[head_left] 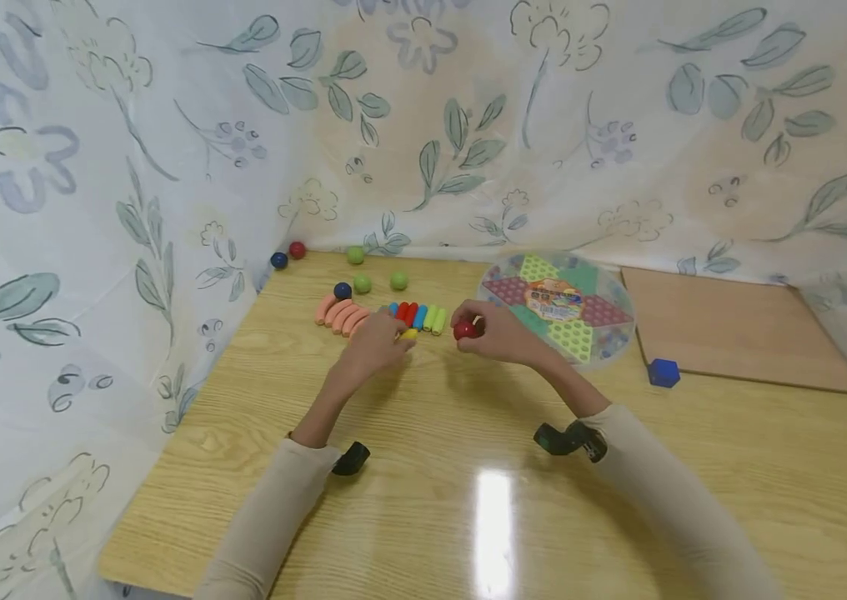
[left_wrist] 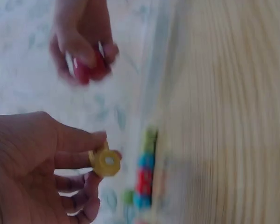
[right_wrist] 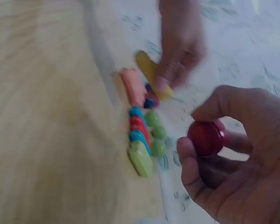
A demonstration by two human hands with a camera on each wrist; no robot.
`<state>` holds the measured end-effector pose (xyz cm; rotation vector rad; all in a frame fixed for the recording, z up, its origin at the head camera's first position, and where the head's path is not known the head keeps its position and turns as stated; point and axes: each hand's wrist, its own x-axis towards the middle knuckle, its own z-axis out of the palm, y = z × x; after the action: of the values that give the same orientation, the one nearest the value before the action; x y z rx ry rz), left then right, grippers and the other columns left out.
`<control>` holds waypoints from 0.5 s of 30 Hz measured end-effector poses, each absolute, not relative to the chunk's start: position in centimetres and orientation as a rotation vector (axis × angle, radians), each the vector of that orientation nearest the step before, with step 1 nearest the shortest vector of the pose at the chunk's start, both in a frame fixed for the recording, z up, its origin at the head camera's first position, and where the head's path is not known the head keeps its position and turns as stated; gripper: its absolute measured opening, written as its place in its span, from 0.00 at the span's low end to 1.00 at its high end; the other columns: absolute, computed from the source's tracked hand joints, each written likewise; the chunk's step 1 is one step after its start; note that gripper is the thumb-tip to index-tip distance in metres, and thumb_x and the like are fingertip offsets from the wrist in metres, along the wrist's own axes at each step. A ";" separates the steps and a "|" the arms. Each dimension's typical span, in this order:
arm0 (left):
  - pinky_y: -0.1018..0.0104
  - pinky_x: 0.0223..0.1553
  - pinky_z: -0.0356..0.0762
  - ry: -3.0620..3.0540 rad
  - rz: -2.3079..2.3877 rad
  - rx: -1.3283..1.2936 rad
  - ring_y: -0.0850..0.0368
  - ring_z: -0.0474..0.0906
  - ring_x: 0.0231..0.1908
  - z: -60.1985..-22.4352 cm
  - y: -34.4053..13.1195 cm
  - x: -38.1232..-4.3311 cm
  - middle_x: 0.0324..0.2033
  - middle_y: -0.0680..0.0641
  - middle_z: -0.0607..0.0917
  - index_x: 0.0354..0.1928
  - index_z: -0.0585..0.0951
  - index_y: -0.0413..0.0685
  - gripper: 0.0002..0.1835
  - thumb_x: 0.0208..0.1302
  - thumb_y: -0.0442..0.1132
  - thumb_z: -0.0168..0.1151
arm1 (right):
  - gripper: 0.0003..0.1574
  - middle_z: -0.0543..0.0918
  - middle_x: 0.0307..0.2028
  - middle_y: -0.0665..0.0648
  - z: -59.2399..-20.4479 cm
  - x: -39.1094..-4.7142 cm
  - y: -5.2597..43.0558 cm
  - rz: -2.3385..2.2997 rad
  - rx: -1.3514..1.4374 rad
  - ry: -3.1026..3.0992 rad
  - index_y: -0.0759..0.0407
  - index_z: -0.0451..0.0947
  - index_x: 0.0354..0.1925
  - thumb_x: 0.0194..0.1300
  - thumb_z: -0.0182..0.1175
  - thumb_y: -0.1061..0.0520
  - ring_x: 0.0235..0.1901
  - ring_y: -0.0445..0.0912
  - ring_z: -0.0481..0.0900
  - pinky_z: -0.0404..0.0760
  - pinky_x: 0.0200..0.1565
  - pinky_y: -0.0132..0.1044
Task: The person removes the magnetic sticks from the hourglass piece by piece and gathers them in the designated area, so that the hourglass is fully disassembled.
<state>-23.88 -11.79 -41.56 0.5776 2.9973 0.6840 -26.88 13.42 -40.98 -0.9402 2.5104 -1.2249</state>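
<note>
My left hand (head_left: 369, 347) pinches a yellow tube-like piece (left_wrist: 106, 163) between thumb and fingers. Its hexagonal end with a hole shows in the left wrist view, and its length (right_wrist: 150, 74) in the right wrist view. Just to the right, my right hand (head_left: 502, 332) holds a round, shiny red piece (right_wrist: 206, 138), with two lobes a bit like a yo-yo. Both hands are above the table. Beside the left hand lies a row of red, blue and light green tube pieces (head_left: 420, 316). Curved pink pieces (head_left: 343, 314) lie left of it.
Green balls (head_left: 363, 284) and dark blue balls (head_left: 343, 291) sit behind the rows, with a red ball (head_left: 298, 249) at the back left corner. A round patterned board (head_left: 536, 292), a brown board (head_left: 739, 333) and a blue block (head_left: 664, 372) lie to the right. A floral curtain (head_left: 423, 125) hangs behind.
</note>
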 end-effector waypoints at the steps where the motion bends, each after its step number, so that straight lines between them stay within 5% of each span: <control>1: 0.70 0.28 0.61 3.036 0.632 0.511 0.46 0.80 0.33 -41.6 -12.4 -24.0 0.18 0.47 0.74 0.26 0.83 0.36 0.17 0.73 0.39 0.65 | 0.19 0.83 0.44 0.65 -40.9 -27.4 13.4 -1.258 -0.865 2.509 0.64 0.78 0.56 0.69 0.65 0.61 0.35 0.52 0.84 0.82 0.39 0.38; 3: 0.71 0.26 0.60 3.072 0.575 0.394 0.53 0.73 0.24 -41.8 -13.5 -24.3 0.16 0.50 0.69 0.27 0.82 0.36 0.15 0.72 0.37 0.65 | 0.23 0.83 0.48 0.67 -40.4 -28.3 13.2 -1.329 -0.698 2.489 0.65 0.76 0.62 0.72 0.63 0.59 0.41 0.61 0.86 0.86 0.44 0.46; 6: 0.69 0.23 0.63 3.096 0.494 0.314 0.57 0.69 0.20 -42.1 -14.8 -24.6 0.19 0.47 0.76 0.38 0.82 0.32 0.10 0.71 0.36 0.65 | 0.29 0.82 0.53 0.71 -40.2 -29.9 12.3 -1.407 -0.487 2.450 0.65 0.71 0.70 0.76 0.60 0.56 0.51 0.67 0.85 0.86 0.55 0.56; 9: 0.63 0.24 0.76 3.156 0.415 0.290 0.54 0.80 0.25 -42.6 -15.4 -24.7 0.29 0.42 0.86 0.50 0.79 0.31 0.16 0.70 0.38 0.68 | 0.31 0.78 0.59 0.75 -40.5 -31.5 10.6 -1.516 -0.330 2.334 0.68 0.66 0.73 0.78 0.57 0.57 0.58 0.69 0.82 0.82 0.63 0.57; 15: 0.52 0.39 0.87 3.250 0.231 0.230 0.45 0.88 0.39 -43.6 -15.5 -25.1 0.39 0.39 0.89 0.47 0.82 0.34 0.15 0.68 0.40 0.72 | 0.37 0.75 0.64 0.76 -42.0 -33.9 8.1 -1.723 -0.147 2.154 0.70 0.61 0.76 0.74 0.58 0.66 0.64 0.66 0.80 0.79 0.68 0.50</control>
<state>-25.07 -15.54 -43.56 0.2305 3.2503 0.2312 -33.88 8.08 -42.02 -0.1467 2.1536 -1.7234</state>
